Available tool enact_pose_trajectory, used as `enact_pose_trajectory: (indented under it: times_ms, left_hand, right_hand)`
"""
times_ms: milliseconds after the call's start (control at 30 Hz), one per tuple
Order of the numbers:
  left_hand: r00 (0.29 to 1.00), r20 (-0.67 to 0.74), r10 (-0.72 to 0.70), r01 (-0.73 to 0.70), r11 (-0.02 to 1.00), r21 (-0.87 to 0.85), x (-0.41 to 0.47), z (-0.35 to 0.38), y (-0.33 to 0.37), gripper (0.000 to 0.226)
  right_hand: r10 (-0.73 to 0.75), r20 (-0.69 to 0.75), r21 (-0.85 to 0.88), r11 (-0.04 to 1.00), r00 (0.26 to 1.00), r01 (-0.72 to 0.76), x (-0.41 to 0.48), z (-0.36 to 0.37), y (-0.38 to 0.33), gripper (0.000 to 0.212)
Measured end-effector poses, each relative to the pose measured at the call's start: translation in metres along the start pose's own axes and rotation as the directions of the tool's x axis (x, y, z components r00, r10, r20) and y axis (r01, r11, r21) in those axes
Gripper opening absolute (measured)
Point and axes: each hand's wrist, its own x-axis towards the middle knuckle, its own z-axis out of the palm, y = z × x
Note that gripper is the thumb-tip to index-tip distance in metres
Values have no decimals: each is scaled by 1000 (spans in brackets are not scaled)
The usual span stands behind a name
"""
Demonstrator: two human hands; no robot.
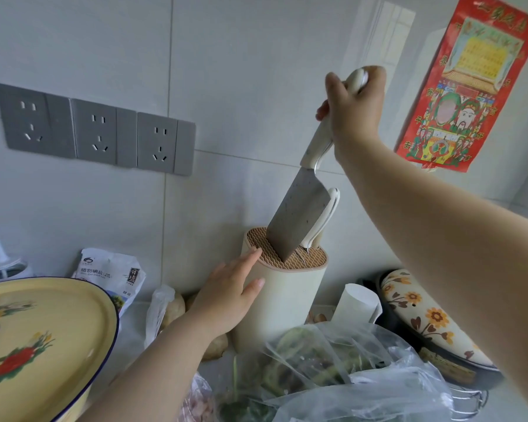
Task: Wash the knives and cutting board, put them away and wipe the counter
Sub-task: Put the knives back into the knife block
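Observation:
My right hand (355, 112) grips the cream handle of a cleaver (299, 214), held high and tilted. The blade's lower corner is stuck into the wavy brown top of a cream knife block (287, 296) on the counter. My left hand (229, 295) rests on the block's left side with straight fingers, the fingertips touching its rim. A second knife with a cream handle (328, 214) stands in the block just behind the cleaver blade.
A yellow enamel lid (40, 339) with flowers fills the lower left. A salt bag (110, 274) leans on the tiled wall under three sockets (95, 130). Plastic bags of greens (326, 367) lie in front of the block. A flowered pan (424, 318) is on the right.

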Motion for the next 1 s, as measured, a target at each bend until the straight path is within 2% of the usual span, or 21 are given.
enact_pose_trajectory:
  times_ms: [133, 267, 433, 467, 533, 633, 800, 933, 1000]
  left_hand:
    - [999, 29, 27, -29, 997, 65, 1, 1, -2, 71]
    - [999, 35, 29, -32, 994, 100, 2, -1, -2, 53]
    - [996, 83, 30, -43, 987, 156, 0, -4, -1, 60]
    - [996, 84, 32, -46, 985, 169, 0, -5, -2, 61]
    - [996, 82, 40, -54, 981, 185, 1, -7, -3, 62]
    - [996, 83, 43, -57, 983, 176, 1, -7, -2, 63]
    - [996, 88, 32, -42, 991, 123, -1, -8, -2, 64]
    - [995, 103, -1, -12, 992, 128, -1, -9, 1, 65]
    - [993, 115, -15, -6, 985, 174, -2, -11, 5, 66]
  right_hand:
    - [27, 51, -22, 999, 998, -26, -12, 6, 17, 34]
    - [61, 83, -73, 996, 995, -55, -20, 16, 30, 26]
    - [89, 136, -324, 945, 987, -41, -39, 22, 64, 20]
    - [85, 161, -391, 920, 983, -15, -42, 21, 68, 18]
    - [69, 229, -537, 841, 971, 66, -46, 20, 71, 27]
    - [65, 311, -721, 666, 948, 191, -50, 20, 74, 32]
    - [60, 422, -845, 388, 905, 368, -54, 17, 81, 30]
    - [123, 456, -868, 279, 881, 410, -55, 10, 78, 36]
    - [180, 484, -859, 282, 856, 426, -56, 6, 74, 44]
